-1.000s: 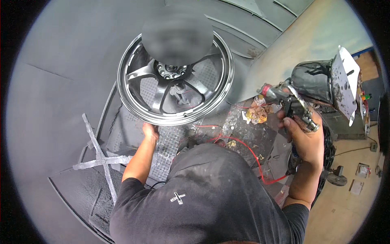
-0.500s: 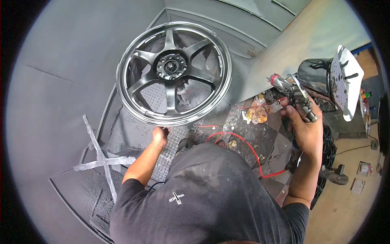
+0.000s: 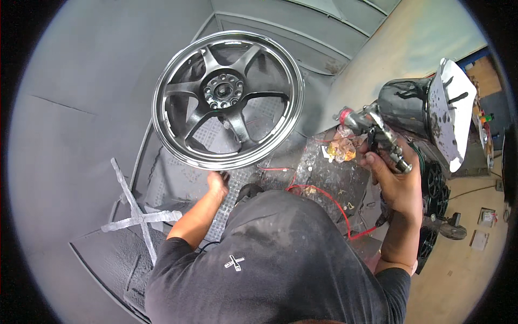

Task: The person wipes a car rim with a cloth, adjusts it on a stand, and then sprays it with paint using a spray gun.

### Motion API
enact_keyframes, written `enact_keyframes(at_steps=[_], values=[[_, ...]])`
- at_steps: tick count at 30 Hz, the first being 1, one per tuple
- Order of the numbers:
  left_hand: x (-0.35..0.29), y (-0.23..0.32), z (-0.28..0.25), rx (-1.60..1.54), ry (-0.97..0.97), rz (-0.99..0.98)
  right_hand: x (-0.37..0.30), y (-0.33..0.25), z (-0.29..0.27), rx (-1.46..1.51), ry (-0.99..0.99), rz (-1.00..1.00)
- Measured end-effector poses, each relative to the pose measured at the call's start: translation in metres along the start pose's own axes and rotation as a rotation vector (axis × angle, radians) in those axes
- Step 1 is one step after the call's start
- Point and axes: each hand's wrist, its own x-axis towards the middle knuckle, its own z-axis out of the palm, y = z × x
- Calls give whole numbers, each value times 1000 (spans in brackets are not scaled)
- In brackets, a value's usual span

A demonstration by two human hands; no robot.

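A glossy dark six-spoke car wheel rim [image 3: 237, 125] with a bright outer lip is raised in front of me, its face up. My left hand [image 3: 217, 185] is curled just below the wheel's near edge. Its fingertips are partly hidden there, and what they hold cannot be made out. To the right, my right hand [image 3: 396, 181] is wrapped round a metal spray gun [image 3: 372, 129], whose red-ringed nozzle points left toward the wheel. A dark, paint-streaked cup [image 3: 403, 108] sits on the gun, with a white, paint-spattered sheet [image 3: 456, 116] across its end.
Grey booth walls [image 3: 91, 108] stand at the left and back. A grey-coated cross-shaped stand [image 3: 141, 218] is at lower left. A red hose [image 3: 334, 201] curves over the dirty floor beside crumpled wrapping [image 3: 342, 149]. At right stand black wheels [image 3: 433, 181] and a fan [image 3: 450, 229].
The wheel has turned, so its spokes lie at different angles. My right hand has brought the spray gun left and slightly down. My left hand has shifted slightly right beneath the wheel's edge.
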Motion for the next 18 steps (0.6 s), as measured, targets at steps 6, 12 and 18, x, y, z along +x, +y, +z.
enact_keyframes(at_steps=[6, 12, 18], values=[[-49, -7, 19, 22, -265, -248, 6, 14, -7, 20, 105, -35], [-1, 30, -6, 104, -147, -54, -8, 0, -9, -42, 46, 62], [50, 82, -29, 30, -18, 109, -10, -3, 3, 62, -54, -51]])
